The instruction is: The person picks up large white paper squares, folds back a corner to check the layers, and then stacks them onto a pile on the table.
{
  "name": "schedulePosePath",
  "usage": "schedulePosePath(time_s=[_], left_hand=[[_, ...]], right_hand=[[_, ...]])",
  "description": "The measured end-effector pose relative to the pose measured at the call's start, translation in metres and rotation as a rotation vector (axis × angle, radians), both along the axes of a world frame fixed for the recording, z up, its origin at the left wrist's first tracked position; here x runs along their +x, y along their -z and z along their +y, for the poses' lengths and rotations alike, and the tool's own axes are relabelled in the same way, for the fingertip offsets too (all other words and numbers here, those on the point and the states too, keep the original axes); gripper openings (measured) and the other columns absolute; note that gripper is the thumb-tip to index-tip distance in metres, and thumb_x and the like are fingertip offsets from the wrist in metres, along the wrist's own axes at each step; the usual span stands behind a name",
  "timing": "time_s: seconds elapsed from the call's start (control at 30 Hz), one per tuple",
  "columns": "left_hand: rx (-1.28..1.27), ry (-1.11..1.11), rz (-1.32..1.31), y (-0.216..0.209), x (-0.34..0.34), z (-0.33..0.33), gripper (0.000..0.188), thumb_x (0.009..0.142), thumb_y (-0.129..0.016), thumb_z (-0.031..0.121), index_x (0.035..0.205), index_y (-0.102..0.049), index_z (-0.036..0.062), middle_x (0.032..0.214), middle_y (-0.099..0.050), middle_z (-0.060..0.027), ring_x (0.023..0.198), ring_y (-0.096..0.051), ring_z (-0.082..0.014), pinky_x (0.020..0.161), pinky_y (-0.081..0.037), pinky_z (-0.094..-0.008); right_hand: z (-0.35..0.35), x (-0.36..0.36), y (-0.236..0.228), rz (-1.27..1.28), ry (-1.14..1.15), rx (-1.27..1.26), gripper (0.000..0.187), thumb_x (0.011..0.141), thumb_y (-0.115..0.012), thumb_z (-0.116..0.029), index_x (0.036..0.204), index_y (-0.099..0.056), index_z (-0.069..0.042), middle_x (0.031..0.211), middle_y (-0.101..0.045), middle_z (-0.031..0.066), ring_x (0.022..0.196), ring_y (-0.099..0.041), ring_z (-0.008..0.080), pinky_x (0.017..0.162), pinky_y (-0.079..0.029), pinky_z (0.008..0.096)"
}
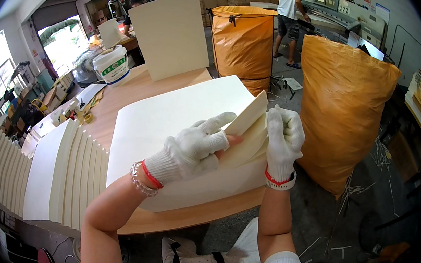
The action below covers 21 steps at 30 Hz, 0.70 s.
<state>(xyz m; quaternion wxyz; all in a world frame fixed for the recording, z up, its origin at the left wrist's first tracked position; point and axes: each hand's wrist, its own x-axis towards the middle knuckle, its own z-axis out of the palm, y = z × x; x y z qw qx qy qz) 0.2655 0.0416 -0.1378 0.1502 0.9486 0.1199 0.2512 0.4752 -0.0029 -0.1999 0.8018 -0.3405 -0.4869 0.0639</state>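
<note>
A thick stack of large cream paper sheets [171, 117] lies on a round wooden table [138, 85]. At the stack's right corner several sheets [250, 116] are lifted and bent upward. My left hand [193, 147], in a white knit glove with open fingertips, rests on the stack and slips its fingers under the raised sheets. My right hand [284, 136], also gloved, pinches the lifted corner from the right side. Both wrists wear red bands.
Fanned piles of cream sheets [62, 172] lie at the left. A white bucket [111, 64] and an upright cream board [172, 32] stand at the table's back. Two full orange sacks [243, 42] [341, 109] stand on the floor at the right. A person [288, 16] works at a machine behind.
</note>
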Motion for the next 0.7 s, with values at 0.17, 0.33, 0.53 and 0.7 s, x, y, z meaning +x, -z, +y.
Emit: schedulePosePath(time_s=[0.17,0.33,0.53,0.7], left_hand=[[-0.083,-0.08,-0.026,0.002,-0.001,-0.004,0.031,0.071,-0.081,-0.002,0.099,-0.069,0.0055,0.151,-0.047,-0.029,0.109,-0.069,-0.0368,0.084,-0.057,-0.0375],[-0.028,-0.121,-0.029,0.0,0.0,-0.006,0.038,0.068,-0.089,0.003,0.101,-0.07,0.0082,0.156,-0.043,-0.025,0.121,-0.064,-0.0348,0.09,-0.055,-0.0374],[-0.018,-0.162,-0.024,-0.004,-0.001,-0.014,0.046,0.072,-0.083,0.001,0.115,-0.073,0.0124,0.147,-0.053,-0.0228,0.108,-0.069,-0.0327,0.084,-0.057,-0.0348],[0.241,-0.194,-0.074,-0.002,-0.008,-0.02,0.053,0.076,-0.079,0.005,0.127,-0.069,0.0115,0.124,-0.069,-0.0144,0.083,-0.074,-0.026,0.07,-0.058,-0.0332]], right_hand=[[0.0,-0.002,0.0,0.03,0.051,-0.025,0.016,0.1,-0.066,-0.006,0.086,-0.058,-0.003,0.074,-0.053,-0.0045,0.066,-0.044,0.0012,0.06,-0.039,0.0211],[0.001,-0.001,0.0,0.005,0.072,-0.013,0.016,0.1,-0.064,-0.005,0.085,-0.058,-0.003,0.074,-0.054,-0.004,0.067,-0.045,0.0014,0.062,-0.041,0.0218],[-0.005,0.001,0.001,-0.071,0.231,0.069,0.005,0.099,-0.063,-0.004,0.095,-0.064,-0.001,0.08,-0.06,0.0014,0.075,-0.056,0.0113,0.068,-0.048,0.0279],[-0.035,-0.018,0.02,-0.787,0.292,-0.132,0.014,0.093,-0.066,-0.009,0.104,-0.069,-0.002,0.09,-0.068,0.0152,0.093,-0.066,0.0354,0.081,-0.054,0.043]])
